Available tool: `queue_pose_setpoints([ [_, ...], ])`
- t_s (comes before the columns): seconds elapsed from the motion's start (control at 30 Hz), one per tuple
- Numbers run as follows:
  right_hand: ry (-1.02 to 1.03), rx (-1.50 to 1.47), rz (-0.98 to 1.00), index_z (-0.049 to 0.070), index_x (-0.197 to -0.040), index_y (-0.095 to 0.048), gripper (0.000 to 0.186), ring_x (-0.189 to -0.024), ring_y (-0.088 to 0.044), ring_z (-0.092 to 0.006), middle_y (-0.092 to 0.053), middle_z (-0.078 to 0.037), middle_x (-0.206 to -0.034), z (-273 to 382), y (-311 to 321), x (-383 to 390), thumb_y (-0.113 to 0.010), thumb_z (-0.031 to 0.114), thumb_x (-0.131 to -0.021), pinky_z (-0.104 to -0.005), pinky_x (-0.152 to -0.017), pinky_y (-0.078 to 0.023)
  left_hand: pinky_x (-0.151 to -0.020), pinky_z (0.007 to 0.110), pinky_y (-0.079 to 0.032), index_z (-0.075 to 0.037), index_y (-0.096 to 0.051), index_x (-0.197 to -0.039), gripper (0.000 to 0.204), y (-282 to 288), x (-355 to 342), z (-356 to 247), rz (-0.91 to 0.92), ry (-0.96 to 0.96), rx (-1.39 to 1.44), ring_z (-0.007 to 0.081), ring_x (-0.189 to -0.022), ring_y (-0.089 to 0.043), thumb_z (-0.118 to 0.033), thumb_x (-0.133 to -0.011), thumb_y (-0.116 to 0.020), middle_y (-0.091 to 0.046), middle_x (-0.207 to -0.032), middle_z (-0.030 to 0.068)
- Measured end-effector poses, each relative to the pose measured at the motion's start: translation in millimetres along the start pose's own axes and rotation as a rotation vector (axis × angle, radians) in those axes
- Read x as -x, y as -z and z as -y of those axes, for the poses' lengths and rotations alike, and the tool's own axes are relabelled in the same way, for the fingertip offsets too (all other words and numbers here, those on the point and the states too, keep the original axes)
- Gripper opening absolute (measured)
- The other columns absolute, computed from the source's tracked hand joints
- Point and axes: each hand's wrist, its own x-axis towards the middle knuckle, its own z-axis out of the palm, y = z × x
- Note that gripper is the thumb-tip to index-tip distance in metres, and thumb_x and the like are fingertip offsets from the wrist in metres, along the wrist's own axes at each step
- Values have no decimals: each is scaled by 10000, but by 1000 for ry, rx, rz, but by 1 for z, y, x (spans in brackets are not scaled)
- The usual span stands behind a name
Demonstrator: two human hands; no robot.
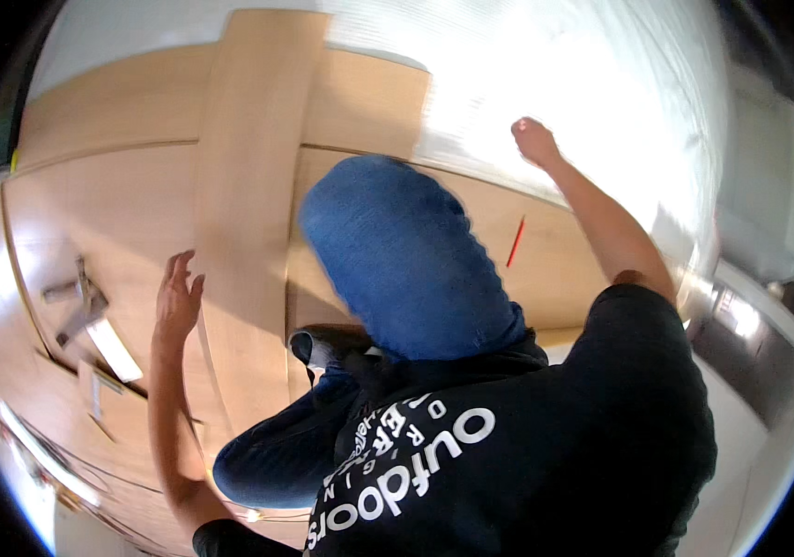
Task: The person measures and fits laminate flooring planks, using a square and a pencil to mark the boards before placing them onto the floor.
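Observation:
My left hand is open, its fingers apart and holding nothing. It hovers near the left edge of a loose wood-look plank, which lies lengthwise across the other floor boards. Out to the right, my right hand is closed above a shiny white underlay sheet. What its curled fingers hold, if anything, is hidden. A red pencil rests on the boards between my right arm and my raised knee.
Fitted wood-look floor boards spread to the left. On them lie a blurred grey metal tool and a light-coloured flat strip. My bent leg covers the middle. Grey and white furniture stands at the right.

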Motion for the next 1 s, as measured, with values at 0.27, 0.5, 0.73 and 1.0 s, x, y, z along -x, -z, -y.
queue_pose_setpoints([
  [0.27, -372, -91, 33, -56, -1152, -588, 544, -1051, -654, -480, -670, -331, -1074, -122, -205, 165, -655, 425, -909, -550, -863, -528, -1031, 522, -504, -105, -239, -1570, 847, -83, -100, -102, 25, 122, -245, 470, -1318, -504, -240, -902, -742, -160, -1656, 210],
  [0.5, -852, -294, -53, 25, -1133, -595, 427, -1021, -668, -400, -692, -225, -1114, -74, -183, 156, -670, 348, -865, -493, -870, -515, -1061, 481, -477, -11, -52, -1607, 1092, -104, -107, -112, 66, 102, -462, 465, -1361, -461, -413, -873, -754, 40, -1635, 348],
  [0.73, -129, -695, -217, 39, -1467, -474, 584, -739, -544, -153, -585, -70, -821, 48, -43, -29, -598, 120, -902, -329, -703, -487, -1059, 437, -486, -53, -92, -1617, 1115, -109, -112, -109, 34, 163, -423, 429, -1319, -509, -397, -827, -800, 54, -1643, 334],
  [1.0, 667, -1030, 15, -13, -1185, -665, 281, -968, -667, -143, -738, -84, -992, 340, 48, -186, -656, 188, -990, -282, -877, -508, -956, 402, -560, -68, -181, -1609, 1095, -105, -110, -111, 25, 196, -316, 333, -1174, -628, -349, -777, -836, 0, -1654, 313],
])
